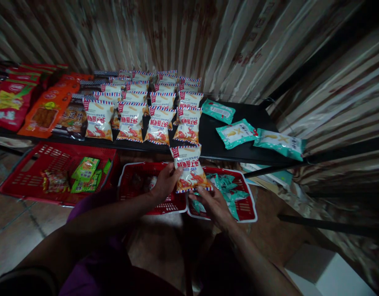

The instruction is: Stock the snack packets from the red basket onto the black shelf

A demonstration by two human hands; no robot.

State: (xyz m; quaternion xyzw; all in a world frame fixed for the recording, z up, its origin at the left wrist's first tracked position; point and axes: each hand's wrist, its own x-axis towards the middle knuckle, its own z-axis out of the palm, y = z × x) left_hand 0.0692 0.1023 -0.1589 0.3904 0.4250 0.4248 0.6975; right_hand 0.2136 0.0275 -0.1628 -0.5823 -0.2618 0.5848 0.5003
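Note:
A white and orange snack bag (189,168) with red lettering is held upright between my two hands, in front of the shelf edge and above the baskets. My left hand (165,184) grips its left side, thumb on the front. At the lower right corner, my right hand (214,203) pinches the bag, with some fingers hidden behind it. Rows of matching snack bags (130,121) stand on the black shelf (209,142) just behind. To their right lie a few teal snack packets (237,133), one of them near the shelf's end.
Below the shelf are a red basket (121,181) with a few items, another basket (253,205) of teal packets, and a third basket (10,187) with green packets. Orange (49,109) and red packs (12,102) fill the shelf's left. A white box (340,275) sits lower right.

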